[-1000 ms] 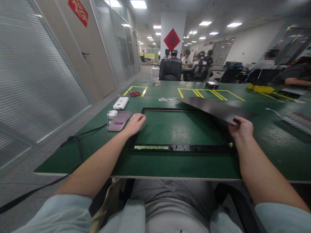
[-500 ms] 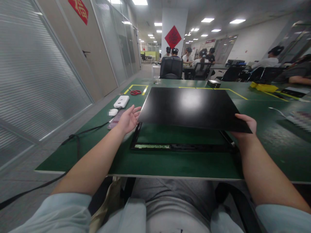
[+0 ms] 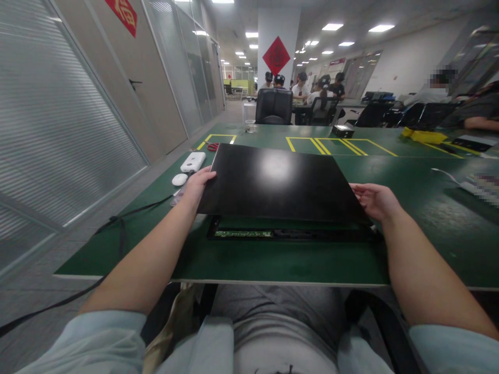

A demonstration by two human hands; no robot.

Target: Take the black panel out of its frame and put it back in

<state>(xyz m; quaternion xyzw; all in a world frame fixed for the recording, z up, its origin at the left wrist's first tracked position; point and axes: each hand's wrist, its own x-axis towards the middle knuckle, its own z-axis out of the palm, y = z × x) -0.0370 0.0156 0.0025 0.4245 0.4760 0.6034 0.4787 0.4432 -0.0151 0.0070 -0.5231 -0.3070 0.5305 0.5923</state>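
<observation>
A flat, glossy black display panel is held up above the table, its surface reflecting a bright spot of light. The left edge is gripped by my left hand, thumb on top and fingers hidden underneath. At the opposite edge, my right hand is open, palm up and fingers stretched toward the panel; whether they touch it I cannot tell. Below the panel lies a thin black frame, mostly covered. A green circuit board strip runs along the left part of its near side.
On the green table, a white power bank, a round white case and red-handled scissors sit at the left. Yellow tape lines mark the far side. A white cable lies right. People sit beyond the chair.
The panel has shifted left and tilted. My left hand, open before, has closed on its left edge. My right hand has let go of the right edge and opened.
</observation>
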